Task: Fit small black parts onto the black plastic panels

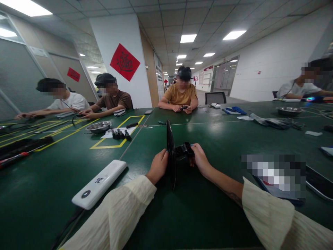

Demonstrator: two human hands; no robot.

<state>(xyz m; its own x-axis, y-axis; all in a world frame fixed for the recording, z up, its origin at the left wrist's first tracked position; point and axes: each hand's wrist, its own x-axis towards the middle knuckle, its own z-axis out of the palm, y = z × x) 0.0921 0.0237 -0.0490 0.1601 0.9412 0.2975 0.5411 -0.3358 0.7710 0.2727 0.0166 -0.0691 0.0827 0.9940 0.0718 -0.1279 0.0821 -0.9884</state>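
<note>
A thin black panel (171, 152) stands on edge on the green table (197, 208), seen nearly side-on. My left hand (158, 166) is closed against its left face, fingers curled round the edge. My right hand (199, 159) grips a small black part (184, 150) that sits against the panel's right face. Both my sleeves are cream-coloured.
A white power bank (100, 183) lies left of my arm. Farther off are a metal bowl (99, 127), several small black parts (120, 134) inside yellow tape lines, and screwdrivers (15, 158) at far left. Several people sit around the table. A blurred device (275, 177) lies to the right.
</note>
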